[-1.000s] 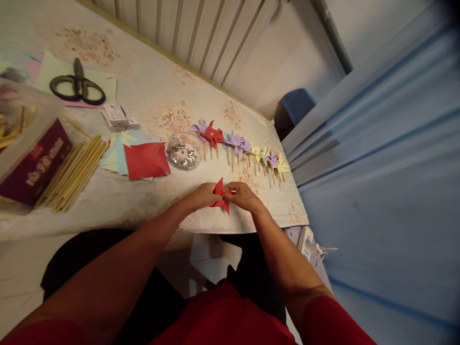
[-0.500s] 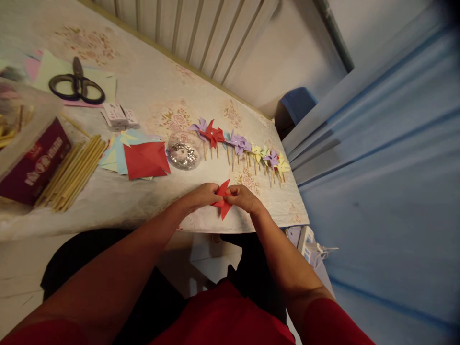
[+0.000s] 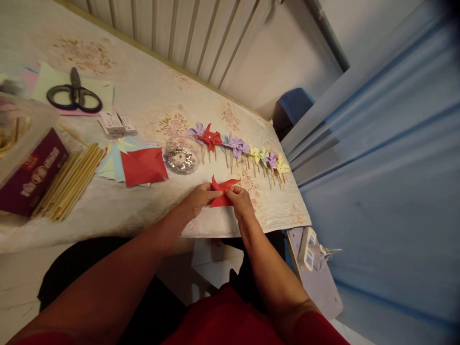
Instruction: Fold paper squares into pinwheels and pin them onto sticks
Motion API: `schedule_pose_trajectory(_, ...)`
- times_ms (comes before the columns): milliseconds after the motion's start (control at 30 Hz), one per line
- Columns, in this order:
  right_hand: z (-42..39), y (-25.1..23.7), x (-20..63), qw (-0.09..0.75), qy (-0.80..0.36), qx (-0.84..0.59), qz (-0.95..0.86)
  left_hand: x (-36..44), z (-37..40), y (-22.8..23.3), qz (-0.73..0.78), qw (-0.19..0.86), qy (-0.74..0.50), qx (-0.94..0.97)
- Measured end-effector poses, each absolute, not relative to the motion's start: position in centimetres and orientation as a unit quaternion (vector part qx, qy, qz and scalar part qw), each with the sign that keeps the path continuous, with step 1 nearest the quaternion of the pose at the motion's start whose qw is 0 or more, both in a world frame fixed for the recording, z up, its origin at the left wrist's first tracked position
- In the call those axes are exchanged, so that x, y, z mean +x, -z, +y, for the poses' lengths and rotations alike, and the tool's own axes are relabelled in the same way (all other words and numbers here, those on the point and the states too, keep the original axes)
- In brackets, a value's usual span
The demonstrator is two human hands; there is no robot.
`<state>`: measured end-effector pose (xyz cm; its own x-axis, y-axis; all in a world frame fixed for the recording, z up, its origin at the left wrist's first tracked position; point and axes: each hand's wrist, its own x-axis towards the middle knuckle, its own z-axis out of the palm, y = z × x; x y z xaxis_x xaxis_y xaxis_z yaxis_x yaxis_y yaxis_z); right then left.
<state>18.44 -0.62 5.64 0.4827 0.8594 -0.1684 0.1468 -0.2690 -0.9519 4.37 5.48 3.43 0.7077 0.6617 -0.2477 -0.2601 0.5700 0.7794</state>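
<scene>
A red paper pinwheel (image 3: pixel 222 191) is pinched between both my hands just above the near edge of the table (image 3: pixel 151 96). My left hand (image 3: pixel 200 197) grips its left side and my right hand (image 3: pixel 239 200) grips its right side. Two pointed red blades stick up past my fingers. Behind it lies a row of finished pinwheels on sticks (image 3: pixel 239 148), in purple, red and yellow. A clear round container of shiny bits (image 3: pixel 181 155) sits just left of that row.
A stack of coloured paper squares with red on top (image 3: pixel 138 165) lies left of the container. Bamboo sticks (image 3: pixel 70 179), a maroon box (image 3: pixel 30 172), small white boxes (image 3: pixel 115 123) and black scissors (image 3: pixel 74 93) are further left. A power strip (image 3: pixel 307 244) lies below the table's right end.
Both hands turned the red pinwheel, so its blades now point up and right instead of down. The view shifted slightly down and left.
</scene>
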Motion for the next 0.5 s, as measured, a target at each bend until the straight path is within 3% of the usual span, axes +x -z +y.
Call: schedule_pose_trajectory(500, -0.5, -5.0, 16.9, 0.521, -0.358, -0.703, -0.326, 5.2, 5.1, -2.5, 0.287, 0.838, -0.335, 0.322)
